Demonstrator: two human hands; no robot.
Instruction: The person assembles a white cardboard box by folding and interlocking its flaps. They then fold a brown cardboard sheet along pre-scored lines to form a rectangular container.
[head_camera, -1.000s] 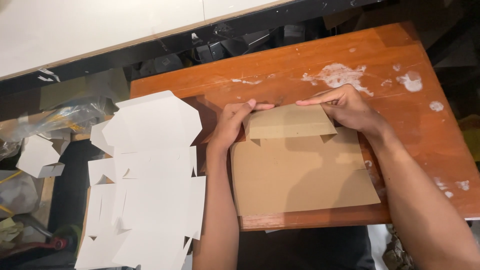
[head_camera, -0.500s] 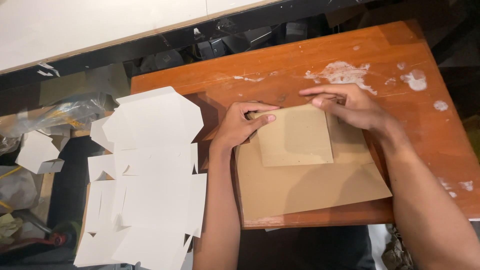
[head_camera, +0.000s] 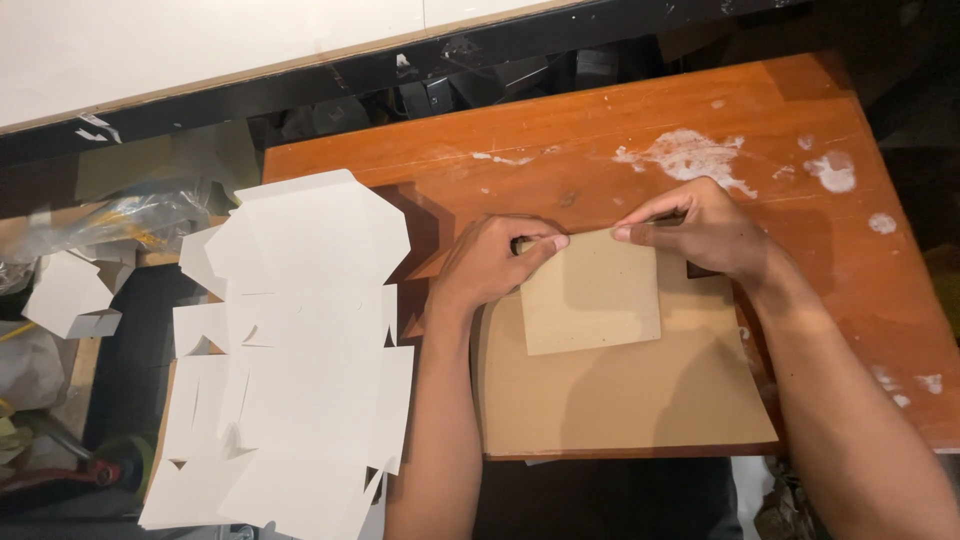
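Observation:
A flat brown cardboard blank (head_camera: 620, 400) lies on the reddish wooden table (head_camera: 600, 140), with its far panel (head_camera: 592, 295) folded toward me over the rest. My left hand (head_camera: 490, 262) pinches the fold's upper left corner. My right hand (head_camera: 700, 232) presses the fold's upper right corner with fingertips on the crease. Both hands grip the same cardboard piece.
A stack of white die-cut cardboard blanks (head_camera: 290, 360) lies spread at the table's left edge. A loose white piece (head_camera: 68, 298) and a plastic bag (head_camera: 140, 222) sit further left. White paint stains (head_camera: 690, 155) mark the table top. A dark gap with clutter (head_camera: 450, 90) runs behind the table.
The far panel has been folded further down and now lies flat on the blank. Both hands have drawn closer together on the crease.

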